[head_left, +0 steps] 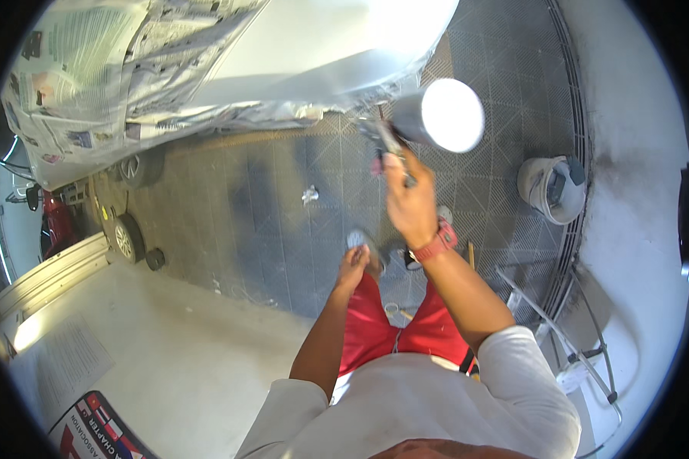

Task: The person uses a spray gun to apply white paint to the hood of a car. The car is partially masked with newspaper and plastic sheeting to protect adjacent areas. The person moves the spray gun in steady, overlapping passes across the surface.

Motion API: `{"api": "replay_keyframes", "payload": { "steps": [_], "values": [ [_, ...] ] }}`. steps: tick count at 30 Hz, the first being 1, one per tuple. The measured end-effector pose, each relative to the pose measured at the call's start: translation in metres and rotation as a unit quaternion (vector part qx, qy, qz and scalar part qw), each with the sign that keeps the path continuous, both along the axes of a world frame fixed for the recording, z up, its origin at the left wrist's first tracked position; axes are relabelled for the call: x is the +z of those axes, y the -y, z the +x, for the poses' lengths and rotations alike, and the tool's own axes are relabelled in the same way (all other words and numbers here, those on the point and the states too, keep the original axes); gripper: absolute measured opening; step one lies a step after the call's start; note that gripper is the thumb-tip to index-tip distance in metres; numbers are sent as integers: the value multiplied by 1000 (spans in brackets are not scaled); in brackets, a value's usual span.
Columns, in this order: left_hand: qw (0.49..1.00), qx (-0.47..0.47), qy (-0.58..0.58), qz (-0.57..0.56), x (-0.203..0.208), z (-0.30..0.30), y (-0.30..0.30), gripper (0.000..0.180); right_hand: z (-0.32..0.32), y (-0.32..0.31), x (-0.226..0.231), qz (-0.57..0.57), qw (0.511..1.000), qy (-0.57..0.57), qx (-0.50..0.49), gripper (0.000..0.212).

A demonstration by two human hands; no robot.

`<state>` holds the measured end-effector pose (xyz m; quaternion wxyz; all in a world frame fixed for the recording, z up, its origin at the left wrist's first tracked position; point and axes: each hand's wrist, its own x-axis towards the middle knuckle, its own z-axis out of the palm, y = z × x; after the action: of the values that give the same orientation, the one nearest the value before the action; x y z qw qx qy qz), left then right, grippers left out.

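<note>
My right hand [410, 200] is wrapped round the handle of a spray gun [386, 141] in front of me. A cup [453, 115] with a brightly lit white end sits on the gun. The gun's front is blurred and points toward the lower edge of a glossy white car body panel [314, 53]. Newspaper masking [184, 57] under clear plastic covers the panel's left side. My left hand [352, 266] hangs low near my knee with its fingers curled; whether anything is in them is hidden.
A white bucket [540, 187] with dark items inside stands by the right wall. A metal folding stand [589, 359] leans nearby. Crumpled scrap [310, 194] lies on the grey tiled floor [283, 237]. A loose wheel [128, 238] is at the left, by a low wall [184, 329].
</note>
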<state>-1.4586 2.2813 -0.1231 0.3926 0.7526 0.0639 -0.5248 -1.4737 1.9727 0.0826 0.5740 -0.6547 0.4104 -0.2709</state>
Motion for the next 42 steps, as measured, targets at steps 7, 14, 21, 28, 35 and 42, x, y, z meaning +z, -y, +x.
{"api": "replay_keyframes", "payload": {
  "steps": [7, 14, 21, 28, 35, 42],
  "values": [
    [976, 92, 44, -192, 127, 37, 81, 46, 58, -49, 35, 106, 985, 113, 75, 43],
    [914, -38, -154, -374, 168, 50, 160, 40, 15, -23, 53, 81, 989, -5, -119, 38],
    [887, -158, -251, -354, 185, 55, 185, 38, -2, -23, 78, 43, 968, 30, -247, 57],
    [887, -93, -262, -368, 170, 103, 136, 45, 49, -59, 61, 50, 981, 9, -190, 44],
    [887, 95, -257, -372, 169, 131, 53, 29, 111, -114, 80, 34, 999, -6, -16, 38],
    [898, 119, -209, -369, 203, 145, 55, 28, 127, -123, 90, -17, 999, 15, 27, 35]
  ]
}}
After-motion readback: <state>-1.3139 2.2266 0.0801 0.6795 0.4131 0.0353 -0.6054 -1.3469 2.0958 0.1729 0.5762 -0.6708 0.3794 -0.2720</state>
